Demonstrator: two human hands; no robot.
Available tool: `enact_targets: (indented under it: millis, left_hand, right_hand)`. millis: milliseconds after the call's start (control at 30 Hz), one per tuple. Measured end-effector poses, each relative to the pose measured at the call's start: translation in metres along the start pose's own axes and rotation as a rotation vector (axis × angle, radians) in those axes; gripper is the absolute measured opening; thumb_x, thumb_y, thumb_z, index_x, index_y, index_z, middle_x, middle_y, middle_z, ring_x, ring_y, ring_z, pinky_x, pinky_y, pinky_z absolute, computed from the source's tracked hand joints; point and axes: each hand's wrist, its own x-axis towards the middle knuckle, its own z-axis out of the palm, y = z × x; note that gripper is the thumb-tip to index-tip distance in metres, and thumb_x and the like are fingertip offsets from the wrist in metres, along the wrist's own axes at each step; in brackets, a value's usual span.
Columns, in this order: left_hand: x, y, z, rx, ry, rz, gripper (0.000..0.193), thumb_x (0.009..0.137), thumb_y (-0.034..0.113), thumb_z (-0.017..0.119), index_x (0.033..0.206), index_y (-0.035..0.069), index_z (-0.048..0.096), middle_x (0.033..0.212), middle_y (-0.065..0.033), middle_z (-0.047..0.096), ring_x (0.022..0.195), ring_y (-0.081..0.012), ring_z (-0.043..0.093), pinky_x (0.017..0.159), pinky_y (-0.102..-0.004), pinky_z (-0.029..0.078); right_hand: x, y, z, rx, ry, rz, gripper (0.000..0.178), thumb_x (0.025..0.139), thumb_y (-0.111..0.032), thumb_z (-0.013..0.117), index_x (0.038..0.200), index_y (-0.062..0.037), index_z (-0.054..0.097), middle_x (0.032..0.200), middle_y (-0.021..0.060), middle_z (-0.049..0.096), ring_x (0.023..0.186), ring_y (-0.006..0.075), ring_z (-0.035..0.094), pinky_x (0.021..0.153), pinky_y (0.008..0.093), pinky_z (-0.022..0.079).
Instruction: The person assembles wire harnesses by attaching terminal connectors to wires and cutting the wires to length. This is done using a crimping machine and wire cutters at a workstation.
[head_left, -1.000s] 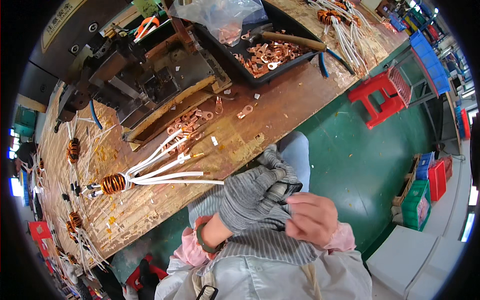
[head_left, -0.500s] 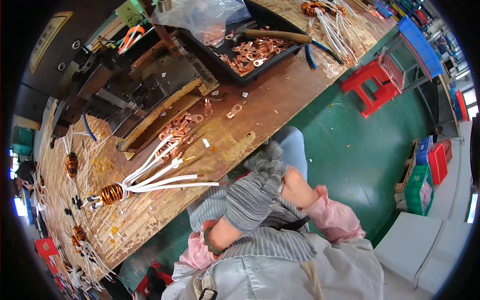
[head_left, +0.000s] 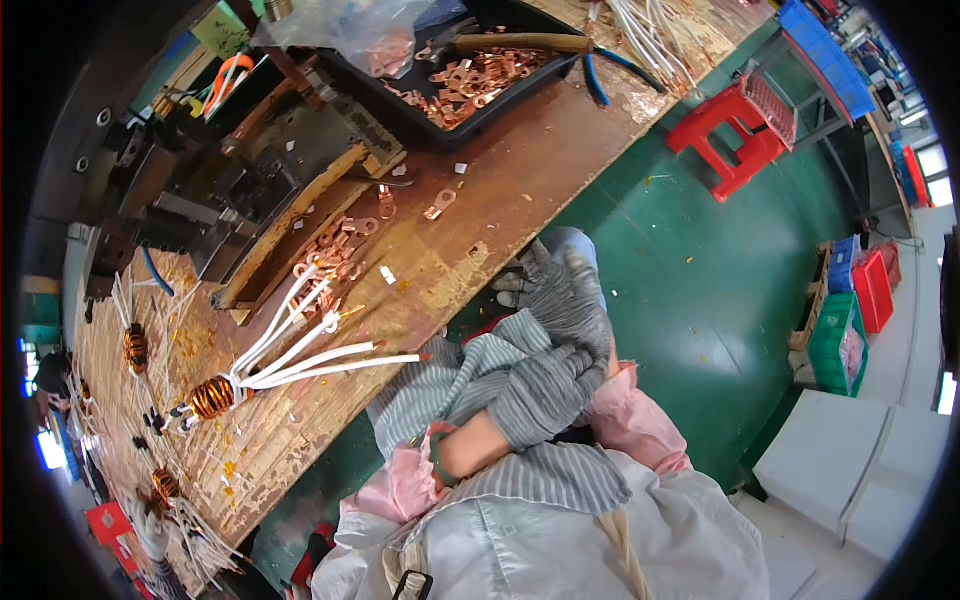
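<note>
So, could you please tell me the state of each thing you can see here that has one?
Left hand: gloved, on the lap.
Right hand: gloved, against the left hand.
Copper coil: lying on the workbench, white leads fanned out.
Black tray: holding copper lugs.
Red stool: upright, unoccupied.

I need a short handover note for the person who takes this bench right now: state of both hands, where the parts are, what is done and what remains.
Left hand: wearing a grey knit glove, held over the lap, below the bench edge.
Right hand: inside a second grey glove; whether it is fully on cannot be seen.
Neither hand holds a part.
On the wooden bench: one copper coil with white sleeved leads lies nearest; loose copper terminals beside the lead ends; more terminals in the black tray.
More coils lie further left.
Done: gloves on or nearly on.
Left: whether the near coil's lead ends carry terminals cannot be seen; check them.
</note>
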Motion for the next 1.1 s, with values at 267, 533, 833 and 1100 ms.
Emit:
enact_targets:
  millis: [267,533,833,1100]
  left_hand:
    - [0.004,0.000,0.012,-0.637,0.141,-0.188,0.017,0.083,0.015,0.055,0.096,0.005,0.055,0.090,-0.0111,0.057,0.087,-0.0274,0.055,0.078,-0.0346,0.045]
    - [-0.013,0.002,0.004,-0.671,0.086,-0.128,0.014,0.085,0.016,0.053,0.093,0.004,0.054,0.085,-0.0110,0.055,0.081,-0.0278,0.055,0.072,-0.0353,0.045]
    - [-0.028,0.013,-0.030,-0.716,0.209,-0.044,0.015,0.085,0.020,0.053,0.088,0.006,0.057,0.081,-0.0075,0.057,0.076,-0.0248,0.057,0.066,-0.0340,0.046]
    - [-0.149,-0.017,-0.184,0.605,0.422,-0.592,0.020,0.066,0.012,0.071,0.084,0.010,0.063,0.092,-0.0085,0.060,0.088,-0.0269,0.057,0.075,-0.0359,0.047]
  right_hand:
    - [-0.032,-0.008,0.051,-0.012,0.115,-0.284,0.060,0.087,-0.052,0.036,0.121,-0.0031,0.042,0.115,0.0186,0.050,0.094,0.0287,0.051,0.087,0.0409,0.038]
    - [-0.021,-0.017,0.069,-1.243,0.231,-0.141,0.085,0.082,-0.066,0.027,0.109,0.0097,0.053,0.081,0.0195,0.062,0.074,0.0262,0.058,0.071,0.0363,0.045]
    - [-0.008,0.019,0.134,-0.181,-0.653,-0.119,0.069,0.083,-0.057,0.040,0.125,-0.0018,0.043,0.110,0.0218,0.052,0.101,0.0309,0.051,0.089,0.0386,0.038]
    - [0.070,0.003,0.147,-1.787,-0.380,-0.713,0.027,0.080,-0.023,0.056,0.099,-0.0032,0.058,0.095,0.0114,0.059,0.091,0.0279,0.055,0.078,0.0337,0.045]
